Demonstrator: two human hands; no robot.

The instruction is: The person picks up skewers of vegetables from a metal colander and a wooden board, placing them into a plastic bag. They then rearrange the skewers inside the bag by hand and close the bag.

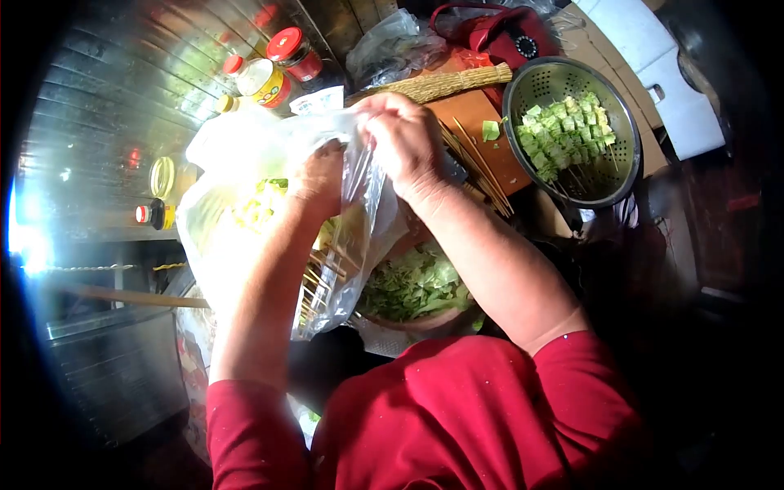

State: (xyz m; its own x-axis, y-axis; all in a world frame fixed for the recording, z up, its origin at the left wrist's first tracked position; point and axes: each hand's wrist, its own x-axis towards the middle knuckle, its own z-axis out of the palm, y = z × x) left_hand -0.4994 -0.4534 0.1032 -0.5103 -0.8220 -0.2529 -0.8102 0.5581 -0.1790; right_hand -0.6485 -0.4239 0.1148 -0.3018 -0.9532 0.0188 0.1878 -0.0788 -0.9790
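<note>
A clear plastic bag (359, 196) stretches between my two hands, with skewered green vegetable pieces (265, 200) and stick ends showing inside or through it. My right hand (400, 143) is closed on the bag's upper edge. Close beside it, my left hand (320, 173) is also closed on the plastic, its fingers partly covered by the film. Strong glare washes out the bag's left side. Below the hands sits a bowl (416, 322) of loose chopped green leaves (416, 282).
A metal colander (625, 175) holding green vegetable skewers (567, 135) stands at right. Bare wooden sticks (482, 167) lie on an orange-brown board (465, 110). Behind are a straw bundle (449, 82), a red bag (506, 33), a red-lidded jar (296, 55) and a bottle (260, 82).
</note>
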